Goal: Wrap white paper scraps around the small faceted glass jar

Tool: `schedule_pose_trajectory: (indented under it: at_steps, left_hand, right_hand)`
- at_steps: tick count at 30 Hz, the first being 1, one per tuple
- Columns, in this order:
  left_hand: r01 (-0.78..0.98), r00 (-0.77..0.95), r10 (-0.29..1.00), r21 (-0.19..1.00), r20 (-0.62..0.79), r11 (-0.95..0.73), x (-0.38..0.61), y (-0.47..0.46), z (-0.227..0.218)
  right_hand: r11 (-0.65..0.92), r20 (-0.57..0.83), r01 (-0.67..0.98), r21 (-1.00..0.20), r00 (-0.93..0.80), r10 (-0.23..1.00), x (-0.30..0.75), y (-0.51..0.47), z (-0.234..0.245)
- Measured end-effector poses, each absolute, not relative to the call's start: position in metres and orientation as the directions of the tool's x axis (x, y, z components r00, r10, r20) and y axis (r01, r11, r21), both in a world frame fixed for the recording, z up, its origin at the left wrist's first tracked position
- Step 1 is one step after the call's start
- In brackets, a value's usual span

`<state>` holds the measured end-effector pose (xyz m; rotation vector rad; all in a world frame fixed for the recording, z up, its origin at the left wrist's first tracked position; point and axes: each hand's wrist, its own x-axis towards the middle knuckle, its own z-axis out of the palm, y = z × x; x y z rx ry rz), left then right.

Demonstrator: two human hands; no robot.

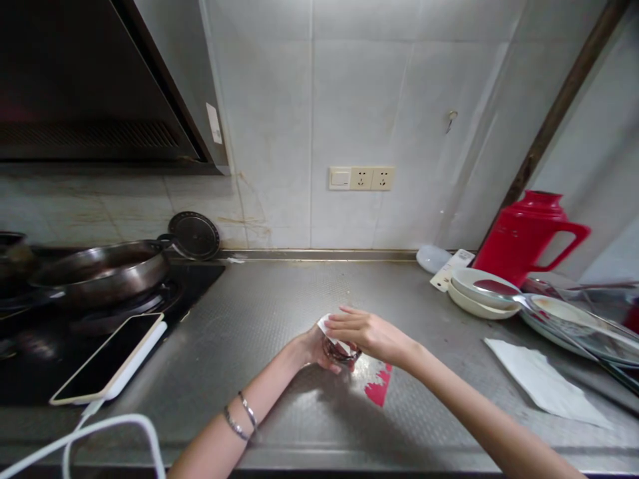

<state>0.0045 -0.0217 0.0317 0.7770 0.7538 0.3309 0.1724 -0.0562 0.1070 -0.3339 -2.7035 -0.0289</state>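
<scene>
My left hand is closed around a small clear glass held just above the steel counter. My right hand lies over the glass, fingers pressed on a white paper tissue that sits at the glass's mouth. Two thin bracelets circle my left wrist. A small red scrap lies on the counter just right of the glass.
A phone on a white charger with cable rests on the black hob at left, behind it a steel pan. At right stand a red jug, stacked white bowls, plates with a spoon, and a white napkin.
</scene>
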Motion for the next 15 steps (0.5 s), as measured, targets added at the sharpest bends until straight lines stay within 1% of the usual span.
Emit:
schedule_pose_trajectory:
  at_steps: [4,8,13,15]
  left_hand:
    - [-0.047,0.755,0.501,0.726,-0.424,0.686,0.003,-0.020,0.031]
    - [-0.092,0.789,0.488,0.713,-0.373,0.695,-0.001,-0.019,0.038]
    - [-0.086,0.776,0.504,0.728,-0.379,0.680,-0.002,-0.017,0.035]
    - [-0.137,0.777,0.512,0.696,-0.366,0.705,0.001,-0.018,0.033]
  right_hand:
    - [0.966,0.434,0.256,-0.048,-0.865,0.251,0.182,-0.051,0.105]
    - [0.939,0.457,0.342,-0.035,-0.830,0.319,0.196,-0.049,0.100]
    - [0.914,0.480,0.405,0.007,-0.804,0.352,0.202,-0.053,0.093]
    - [0.908,0.508,0.418,0.019,-0.786,0.351,0.202,-0.056,0.089]
